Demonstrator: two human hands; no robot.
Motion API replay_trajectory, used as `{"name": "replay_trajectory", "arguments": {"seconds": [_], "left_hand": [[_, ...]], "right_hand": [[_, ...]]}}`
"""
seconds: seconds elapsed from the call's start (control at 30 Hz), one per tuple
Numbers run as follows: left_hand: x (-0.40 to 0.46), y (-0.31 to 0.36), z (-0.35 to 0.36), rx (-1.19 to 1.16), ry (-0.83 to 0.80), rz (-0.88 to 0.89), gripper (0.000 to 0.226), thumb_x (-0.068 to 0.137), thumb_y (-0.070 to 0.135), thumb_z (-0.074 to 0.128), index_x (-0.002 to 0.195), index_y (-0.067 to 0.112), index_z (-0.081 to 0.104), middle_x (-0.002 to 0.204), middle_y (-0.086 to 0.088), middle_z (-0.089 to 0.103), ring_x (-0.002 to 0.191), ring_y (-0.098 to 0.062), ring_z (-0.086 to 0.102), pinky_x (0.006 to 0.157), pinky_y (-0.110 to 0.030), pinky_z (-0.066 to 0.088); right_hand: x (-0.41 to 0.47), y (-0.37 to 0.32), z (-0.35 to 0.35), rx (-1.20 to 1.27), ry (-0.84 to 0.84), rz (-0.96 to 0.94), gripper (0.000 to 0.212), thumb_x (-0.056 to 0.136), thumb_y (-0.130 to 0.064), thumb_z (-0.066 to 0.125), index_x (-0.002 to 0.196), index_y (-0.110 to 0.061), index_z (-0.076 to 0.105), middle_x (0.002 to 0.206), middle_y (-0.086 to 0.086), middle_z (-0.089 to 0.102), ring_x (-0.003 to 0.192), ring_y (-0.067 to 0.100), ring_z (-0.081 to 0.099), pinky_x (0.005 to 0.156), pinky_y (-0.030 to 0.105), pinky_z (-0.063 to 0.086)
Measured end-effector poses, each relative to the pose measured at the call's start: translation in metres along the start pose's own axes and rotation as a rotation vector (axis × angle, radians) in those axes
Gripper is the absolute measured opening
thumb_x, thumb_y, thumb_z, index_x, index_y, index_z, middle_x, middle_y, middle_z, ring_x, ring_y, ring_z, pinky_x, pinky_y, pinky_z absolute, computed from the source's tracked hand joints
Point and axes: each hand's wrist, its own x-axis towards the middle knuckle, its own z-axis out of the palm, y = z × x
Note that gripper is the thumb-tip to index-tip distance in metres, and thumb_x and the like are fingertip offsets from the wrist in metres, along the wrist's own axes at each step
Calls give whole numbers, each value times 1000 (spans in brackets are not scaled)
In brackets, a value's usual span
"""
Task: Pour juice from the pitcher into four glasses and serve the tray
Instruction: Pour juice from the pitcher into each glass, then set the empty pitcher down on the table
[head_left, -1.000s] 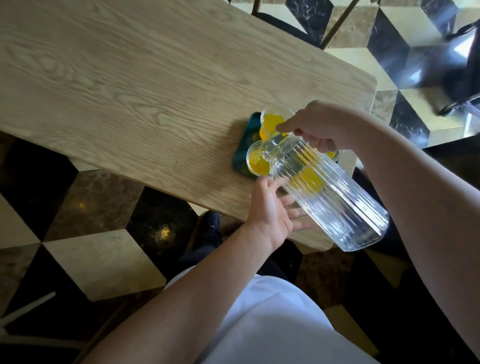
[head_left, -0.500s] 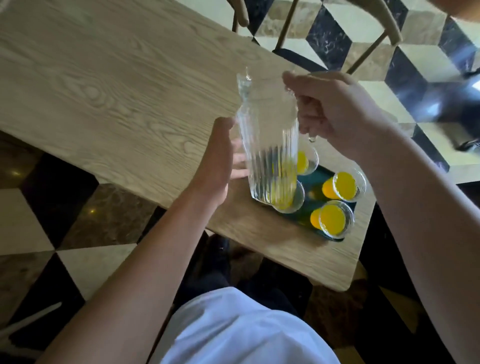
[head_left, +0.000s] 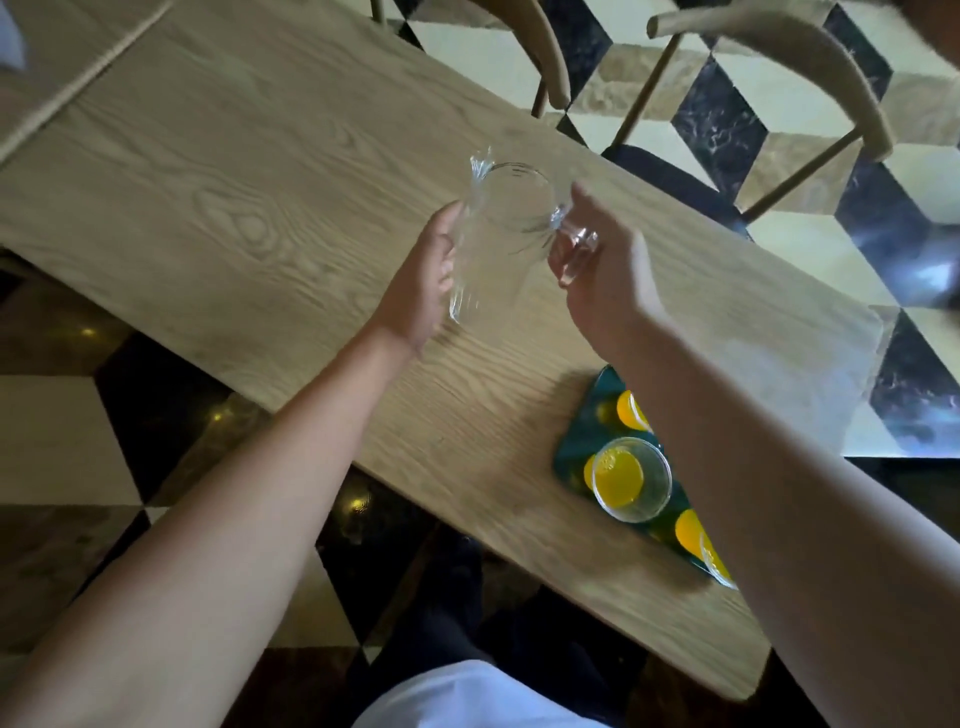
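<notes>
Light wood-grain counter (head_left: 249, 171) carries dark green tray (head_left: 576, 441) near its right end; clear glass pitcher (head_left: 493, 249) upright mid-counter, whether resting unclear.

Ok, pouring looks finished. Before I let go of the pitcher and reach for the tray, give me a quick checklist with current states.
1. Pitcher empty: ok, no juice visible inside.
2. Pitcher upright: ok.
3. Pitcher base resting on the table: cannot tell, motion blur.
4. Hands on pitcher: ok, left hand flat against its side, right hand grips the handle.
5. Glasses filled on the tray: cannot tell; one full glass is clear, the right arm hides others.
6. Pitcher clear of tray: ok.
</notes>
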Motion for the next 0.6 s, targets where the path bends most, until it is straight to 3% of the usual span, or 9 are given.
{"name": "replay_trajectory", "arguments": {"seconds": [0.07,0.17,0.27,0.33,0.5,0.6], "left_hand": [[6,-7,-4,0,4,-12,41,87,44,30,126,51,38,143,-3,43,137,-22,41,110,-36,33],[10,-15,-7,-6,-15,-6,38,88,43,32,124,54,41,143,0,42,146,-22,33,111,-34,32],[10,-20,-6,-26,-45,-18,37,91,39,33,124,52,46,155,-27,32,145,-35,26,116,-39,30],[11,-24,-5,-52,-62,-39,39,92,37,34,127,47,47,150,-32,18,141,-37,21,111,-34,34],[14,-35,-6,-33,-56,-14,56,95,36,33,149,25,37,139,-19,22,131,-32,21,103,-33,32],[17,-37,-6,-5,-46,-2,62,92,43,35,152,25,35,146,-22,26,134,-35,24,113,-39,32]], "right_hand": [[8,9,2,18,23,0,40,92,-46,64,56,-28,64,59,-7,50,55,10,35,64,32,24],[14,18,1,79,60,9,42,94,-49,62,59,-27,68,57,-7,50,56,10,34,65,32,27],[13,24,0,75,90,29,35,94,-51,61,76,-21,65,59,-6,48,56,10,37,65,29,29],[12,25,-2,57,97,36,35,93,-51,61,81,-19,62,59,-6,48,56,10,38,66,29,31],[15,19,-1,-46,100,36,39,91,-49,62,60,-26,59,57,-4,49,59,13,36,72,34,29],[14,18,0,-146,102,35,49,85,-48,62,43,-26,54,56,1,47,59,16,35,78,42,29]]}}
